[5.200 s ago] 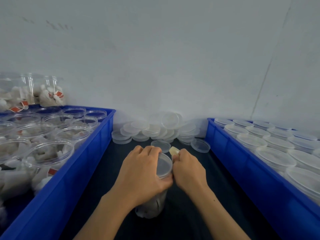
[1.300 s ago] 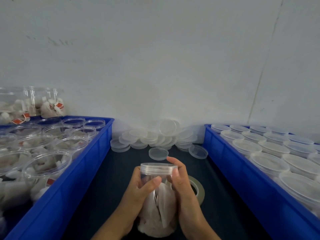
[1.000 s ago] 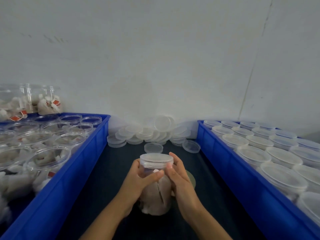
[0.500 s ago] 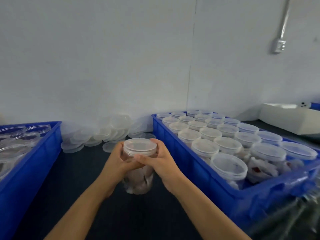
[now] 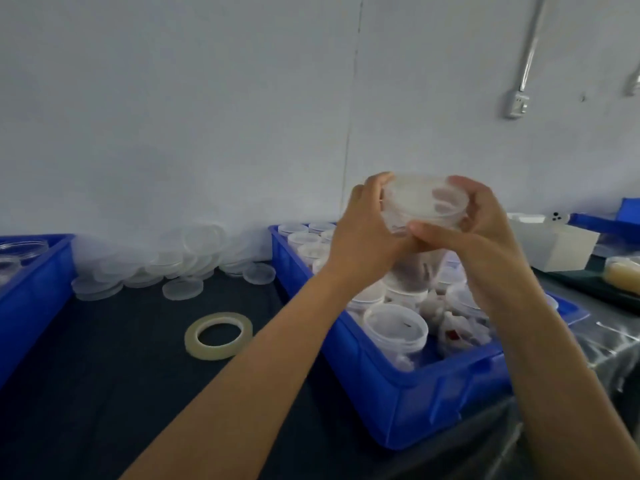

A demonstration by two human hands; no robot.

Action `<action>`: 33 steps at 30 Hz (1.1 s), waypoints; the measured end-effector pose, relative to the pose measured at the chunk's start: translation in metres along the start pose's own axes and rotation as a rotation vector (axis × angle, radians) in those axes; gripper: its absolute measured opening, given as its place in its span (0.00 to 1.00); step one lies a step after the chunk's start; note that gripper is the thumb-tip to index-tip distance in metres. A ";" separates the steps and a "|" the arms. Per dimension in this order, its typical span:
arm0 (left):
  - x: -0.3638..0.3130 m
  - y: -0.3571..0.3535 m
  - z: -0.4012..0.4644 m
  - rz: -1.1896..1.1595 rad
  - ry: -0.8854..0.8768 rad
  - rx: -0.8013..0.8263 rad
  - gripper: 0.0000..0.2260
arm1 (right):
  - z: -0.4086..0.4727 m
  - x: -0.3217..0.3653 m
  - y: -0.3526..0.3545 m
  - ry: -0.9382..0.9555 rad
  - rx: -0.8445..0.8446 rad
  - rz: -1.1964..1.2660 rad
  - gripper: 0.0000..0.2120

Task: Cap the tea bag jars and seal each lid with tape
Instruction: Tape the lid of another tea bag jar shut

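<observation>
Held jar: I see one clear capped jar raised at about 1 o'clock of my view, above the right bin, its lid tipped toward the camera; pale tea bags show blurred through its wall
Left hand: my left hand wraps the jar's left side, fingers curled behind the lid rim, thumb under the front
Right hand: my right hand grips the jar's right side, fingers hooked over the far rim, thumb lying along the front below the lid; the two thumbs nearly meet
Tape: one roll of pale clear tape lies flat on the dark table at about 8 o'clock from the jar, well apart from both hands
Loose lids: a heap of clear lids against the wall at 9 o'clock, too overlapped for me to count; two lie singly in front of it
Bins: two blue bins, the right bin under my hands, the left bin at the frame's edge
Capped jars in right bin: I count roughly a dozen in view, the rest hidden by my arms; the nearest capped jar sits at 6 o'clock from the held one
Open jars in left bin: two rims visible
Writing: none I can read; a red tag shows in the right bin, its print too small
Other: one white box at 3 o'clock, one wall socket at 2 o'clock
</observation>
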State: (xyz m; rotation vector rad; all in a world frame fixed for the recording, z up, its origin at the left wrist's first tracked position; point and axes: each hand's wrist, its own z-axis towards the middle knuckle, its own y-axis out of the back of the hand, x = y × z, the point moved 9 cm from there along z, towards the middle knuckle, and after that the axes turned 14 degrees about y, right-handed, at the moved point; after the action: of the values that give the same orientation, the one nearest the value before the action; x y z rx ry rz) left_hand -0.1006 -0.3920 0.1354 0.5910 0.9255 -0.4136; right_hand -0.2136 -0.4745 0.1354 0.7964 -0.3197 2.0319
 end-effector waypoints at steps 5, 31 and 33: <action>0.017 -0.079 0.007 0.043 0.060 0.151 0.40 | -0.014 -0.042 0.059 -0.081 -0.067 -0.097 0.36; 0.082 -0.144 -0.024 1.112 -0.087 0.331 0.28 | -0.061 -0.147 0.047 -0.471 0.745 -0.818 0.24; 0.078 -0.141 -0.029 1.086 -0.114 0.310 0.25 | -0.061 -0.143 0.045 -0.447 0.752 -0.890 0.25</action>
State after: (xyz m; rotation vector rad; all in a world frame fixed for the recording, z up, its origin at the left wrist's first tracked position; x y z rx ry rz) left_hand -0.1566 -0.4883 0.0148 1.2321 0.3260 0.3979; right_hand -0.2206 -0.5635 0.0001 1.5180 0.5275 1.0742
